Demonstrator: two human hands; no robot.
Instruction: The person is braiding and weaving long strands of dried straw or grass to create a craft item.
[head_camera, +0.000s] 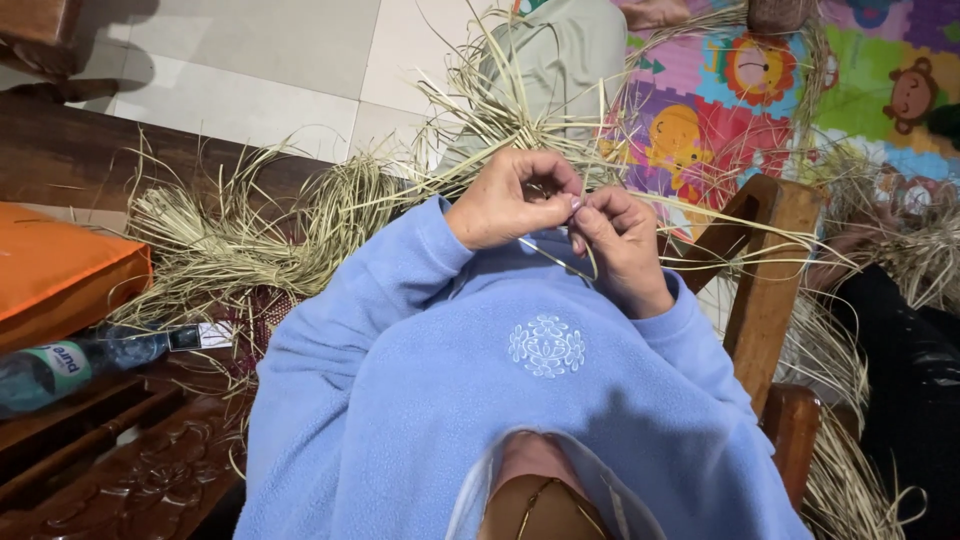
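Both hands are raised in front of the chest, close together, over the blue sweater (520, 380). The left hand (505, 205) has its fingers curled, and the tips are pressed together on thin straw strands (555, 255) at the place where the two hands meet. The right hand (625, 245) is also closed, its thumb and fingers pinching the same strands; the fingertips of both hands touch each other. A few strands hang down from this grip over the sweater, and others go up and away to a large loose straw pile (250, 235) that lies on the floor, to the person's left and in front of the knees. A wooden chair arm (770, 270) stands just beside the right hand. A water bottle (80, 365) lies near the orange cushion (55, 270) at the left. A colourful play mat (760, 90) covers the floor further away, with more straw on it.
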